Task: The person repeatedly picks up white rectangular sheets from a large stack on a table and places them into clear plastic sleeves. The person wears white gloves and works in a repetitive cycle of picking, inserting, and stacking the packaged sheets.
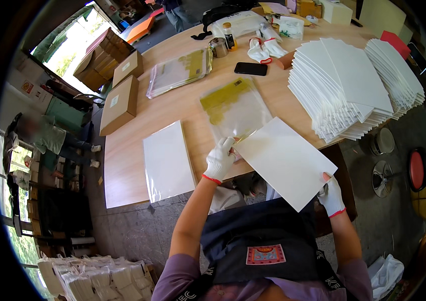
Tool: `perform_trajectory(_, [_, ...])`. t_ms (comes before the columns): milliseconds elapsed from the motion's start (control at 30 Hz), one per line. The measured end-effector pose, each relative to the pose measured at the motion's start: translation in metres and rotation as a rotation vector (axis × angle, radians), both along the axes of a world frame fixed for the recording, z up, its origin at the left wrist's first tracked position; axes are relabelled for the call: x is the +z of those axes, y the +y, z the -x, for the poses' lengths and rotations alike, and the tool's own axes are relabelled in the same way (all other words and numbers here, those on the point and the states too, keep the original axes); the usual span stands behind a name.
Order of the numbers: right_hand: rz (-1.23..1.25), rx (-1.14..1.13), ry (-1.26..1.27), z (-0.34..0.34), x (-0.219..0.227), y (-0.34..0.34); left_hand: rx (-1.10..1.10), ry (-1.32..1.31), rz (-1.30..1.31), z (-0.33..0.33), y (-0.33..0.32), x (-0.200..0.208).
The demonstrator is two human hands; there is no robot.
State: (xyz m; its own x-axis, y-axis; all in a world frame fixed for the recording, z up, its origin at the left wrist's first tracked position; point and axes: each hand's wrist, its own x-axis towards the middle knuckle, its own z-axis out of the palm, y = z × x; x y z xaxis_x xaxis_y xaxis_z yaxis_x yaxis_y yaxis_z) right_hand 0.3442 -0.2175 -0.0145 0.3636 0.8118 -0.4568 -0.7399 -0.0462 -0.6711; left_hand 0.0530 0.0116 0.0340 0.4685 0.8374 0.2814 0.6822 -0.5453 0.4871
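My right hand (331,195), in a white glove with a red cuff, grips the near right corner of a flat white board (288,163). The board is tilted over the table's front edge, and its far left corner meets the mouth of a transparent plastic bag (243,108) with yellow-green print. At that mouth, my gloved left hand (221,159) is closed on the bag's near edge; how far the board's corner sits inside is hard to make out. Left of it lies a stack of white boards in shiny plastic (168,160).
Fanned stacks of white boards (343,85) stand at the right. A pile of printed plastic bags (180,72), a black phone (251,68), a metal tin (218,47), a bottle (229,36) and spare gloves (267,49) lie farther back. Cardboard boxes (119,105) line the left edge. Another person (57,138) stands far left.
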Motion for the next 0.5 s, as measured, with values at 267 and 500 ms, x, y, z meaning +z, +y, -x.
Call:
perform_trajectory(267, [-0.005,0.001,0.053,0.018,0.004,-0.002,0.048,-0.351,-0.173,-0.004,-0.03,-0.018])
perform_trajectory(500, [0.017,0.048,-0.071,0.046,0.043,-0.016,0.13,-2.006,1.497,-0.051,-0.074,-0.109])
